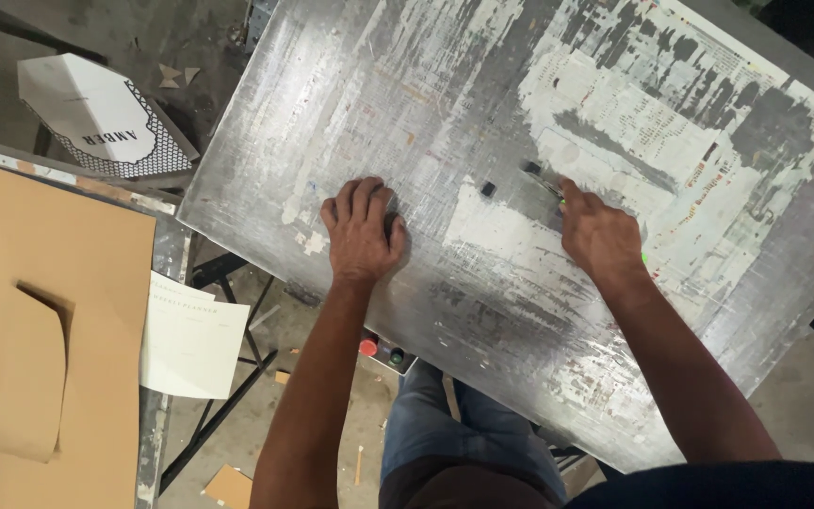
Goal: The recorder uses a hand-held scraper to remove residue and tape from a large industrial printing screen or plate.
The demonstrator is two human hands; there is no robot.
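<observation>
A large grey metal plate (482, 113), scratched and covered with torn remains of glued printed paper, fills the middle of the view. My left hand (362, 229) rests flat on it, fingers apart, holding nothing. My right hand (601, 236) grips a small dark-tipped scraper tool (539, 174), its blade end pressed on the plate near the paper remains. A small black block (488, 189) lies on the plate between my hands.
A brown cardboard sheet (40, 320) with a cut-out flap lies on a bench at the left, with a white paper (190, 344) beside it. A folded white box (96, 118) sits on the floor. Red and green buttons (381, 353) show under the plate's edge.
</observation>
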